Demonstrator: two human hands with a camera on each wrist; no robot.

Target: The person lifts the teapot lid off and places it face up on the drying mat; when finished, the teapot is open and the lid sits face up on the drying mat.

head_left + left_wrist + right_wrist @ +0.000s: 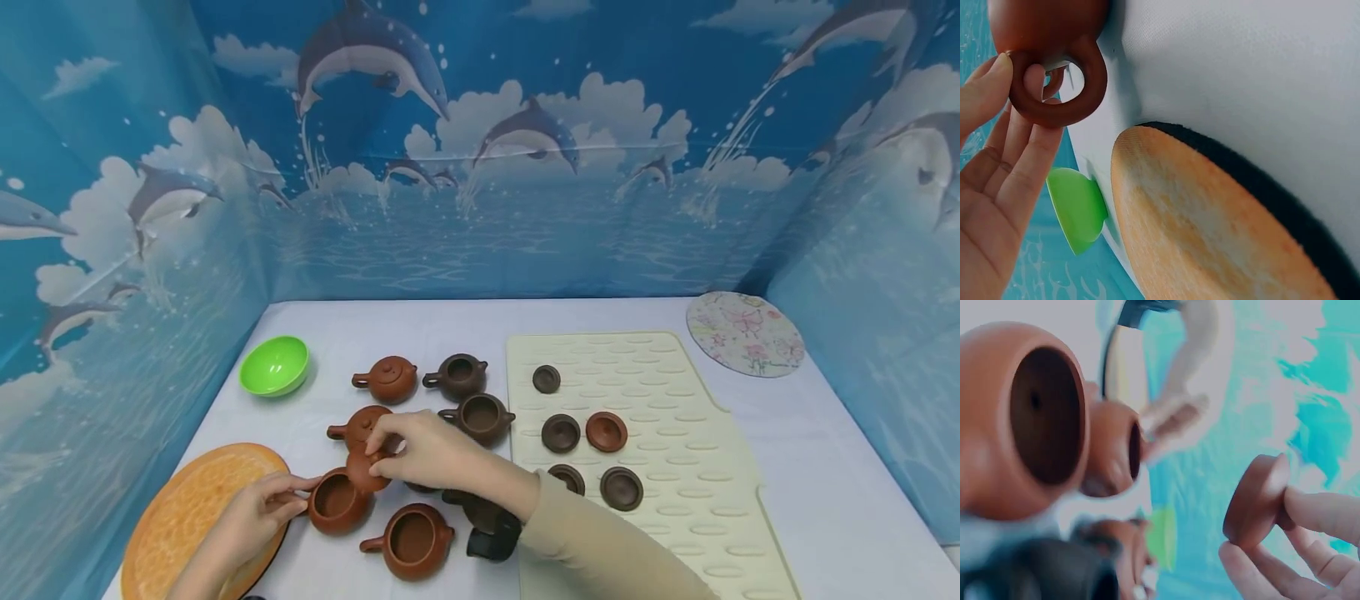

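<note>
By its ring handle my left hand (251, 517) holds a reddish-brown clay teapot (347, 525), whose top is uncovered. The left wrist view shows thumb and fingers around that handle (1054, 115). Between the fingertips of my right hand (431, 452) is a reddish-brown teapot lid (362, 475), raised just beyond the teapot's opening. Seen from the right wrist, the lid (1254, 503) is tilted on edge, pinched by its knob side. A lidded reddish teapot (362, 423) stands right behind, partly covered by the right hand. Another open reddish teapot (416, 568) sits nearer the front.
Farther back are another lidded reddish teapot (393, 383) and dark open teapots (457, 387). Several loose lids (606, 432) lie on a cream mat (675, 450) at right. A green bowl (274, 367), an orange round pad (195, 492) and a floral disc (745, 333) surround them.
</note>
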